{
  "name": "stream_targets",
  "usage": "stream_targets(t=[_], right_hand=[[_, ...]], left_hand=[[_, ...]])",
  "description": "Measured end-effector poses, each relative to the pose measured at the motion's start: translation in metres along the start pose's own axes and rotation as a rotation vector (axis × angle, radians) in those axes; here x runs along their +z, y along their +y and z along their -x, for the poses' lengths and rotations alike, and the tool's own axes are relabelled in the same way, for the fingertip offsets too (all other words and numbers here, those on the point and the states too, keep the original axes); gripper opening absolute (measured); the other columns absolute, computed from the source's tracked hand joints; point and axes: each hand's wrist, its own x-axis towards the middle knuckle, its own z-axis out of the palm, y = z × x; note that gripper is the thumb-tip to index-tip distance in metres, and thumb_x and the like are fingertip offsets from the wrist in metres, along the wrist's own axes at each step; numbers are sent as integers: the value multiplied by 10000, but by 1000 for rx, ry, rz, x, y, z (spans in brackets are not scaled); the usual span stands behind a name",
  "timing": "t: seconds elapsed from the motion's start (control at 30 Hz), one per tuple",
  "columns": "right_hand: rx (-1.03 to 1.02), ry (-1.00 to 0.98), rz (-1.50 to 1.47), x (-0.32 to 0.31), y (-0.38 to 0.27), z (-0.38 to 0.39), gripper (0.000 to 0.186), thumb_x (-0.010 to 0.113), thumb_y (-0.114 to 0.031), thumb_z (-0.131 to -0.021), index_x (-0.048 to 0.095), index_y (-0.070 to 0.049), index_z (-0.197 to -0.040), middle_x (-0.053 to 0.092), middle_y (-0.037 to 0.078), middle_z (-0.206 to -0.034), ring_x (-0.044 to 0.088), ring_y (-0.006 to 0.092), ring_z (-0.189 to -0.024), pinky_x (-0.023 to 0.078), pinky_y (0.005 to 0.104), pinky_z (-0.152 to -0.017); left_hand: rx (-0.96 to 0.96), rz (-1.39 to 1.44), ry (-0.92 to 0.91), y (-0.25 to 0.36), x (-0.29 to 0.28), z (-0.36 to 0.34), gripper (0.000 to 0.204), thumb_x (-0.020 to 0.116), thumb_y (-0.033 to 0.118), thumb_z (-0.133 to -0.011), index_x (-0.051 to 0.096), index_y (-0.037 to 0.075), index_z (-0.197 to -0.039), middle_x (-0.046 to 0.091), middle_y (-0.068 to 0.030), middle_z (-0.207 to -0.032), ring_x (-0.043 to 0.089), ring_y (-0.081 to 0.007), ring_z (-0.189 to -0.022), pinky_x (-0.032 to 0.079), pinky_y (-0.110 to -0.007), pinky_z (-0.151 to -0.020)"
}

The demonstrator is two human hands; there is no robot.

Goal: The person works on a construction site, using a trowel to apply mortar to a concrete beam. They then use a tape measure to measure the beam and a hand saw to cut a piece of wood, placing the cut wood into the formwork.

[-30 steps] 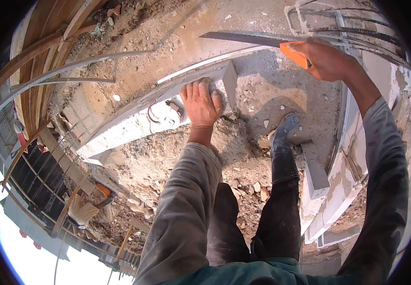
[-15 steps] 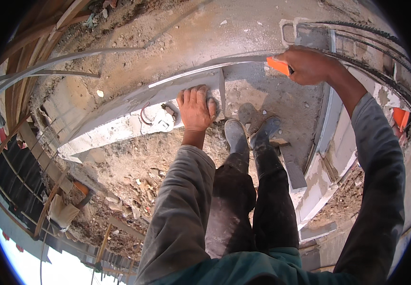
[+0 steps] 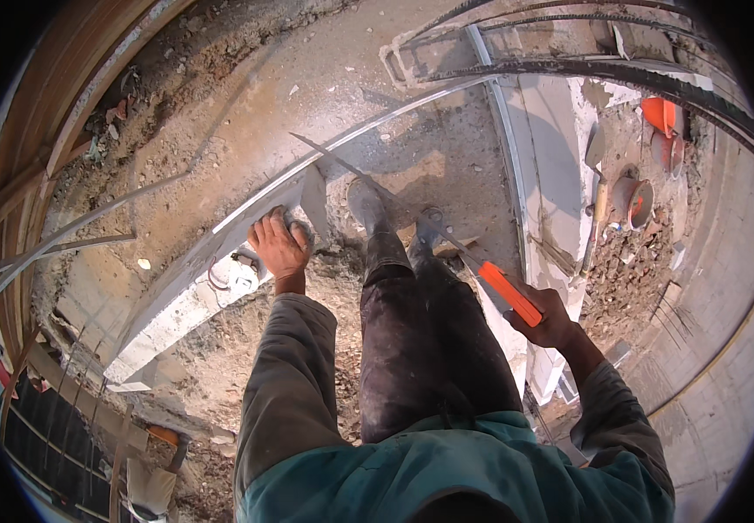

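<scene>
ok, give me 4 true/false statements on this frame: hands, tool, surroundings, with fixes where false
1. The right hand grips a saw by its orange handle. True.
2. The left hand hangs free in the air. False: it rests on the end of the long pale block.
3. The saw's blade points away from the person, past the boots. True.
4. The orange buckets stand beside the left hand. False: they are far off at the upper right, beyond the white block wall.
</scene>
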Motion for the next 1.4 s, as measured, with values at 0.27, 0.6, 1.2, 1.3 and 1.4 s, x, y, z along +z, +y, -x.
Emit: stream_targets(t=[0.27,0.6,1.2,1.3,1.4], right_hand=[[406,332,-212,-9,8,249,613,723,-223,-802,476,-73,-1343,669,160,-1009,647,209,-898,478,317,-838],[286,1274,-884,65,12,348,474,468,-434,-961,570,-19,-1165,510,-14,-629,466,70,-505,383,219,-456],[-66,1355,-845,-171,138,211,531,439,-199,-940,324,4,-1418,513,125,-1055,471,192,-929,378,299,-788],[-87,1429,-418,-271,189,143,548,498,-224,-937,335,42,-1387,565,216,-1138,562,322,-1073,435,389,-886],[-152,1534,-127,-362,247,57,560,552,-246,-909,369,15,-1369,579,204,-1070,585,352,-996,464,412,-840]], left_hand=[[-80,-24,-357,9,-26,-11,499,546,264,-849,459,22,-1276,496,-183,-1258,411,-387,-1201,267,-508,-1045],[-12,102,-371,86,-121,-38,427,528,231,-846,562,-46,-1169,570,-284,-1134,509,-412,-1100,400,-470,-955],[78,34,-441,121,-163,-10,349,545,240,-801,670,-49,-952,650,-275,-966,624,-403,-935,480,-438,-843],[55,-141,-463,114,-173,48,328,556,253,-798,682,-16,-936,664,-250,-937,638,-392,-894,494,-457,-795],[-333,-221,-570,194,-216,108,292,557,243,-788,693,20,-916,676,-217,-908,641,-398,-851,499,-467,-744]])
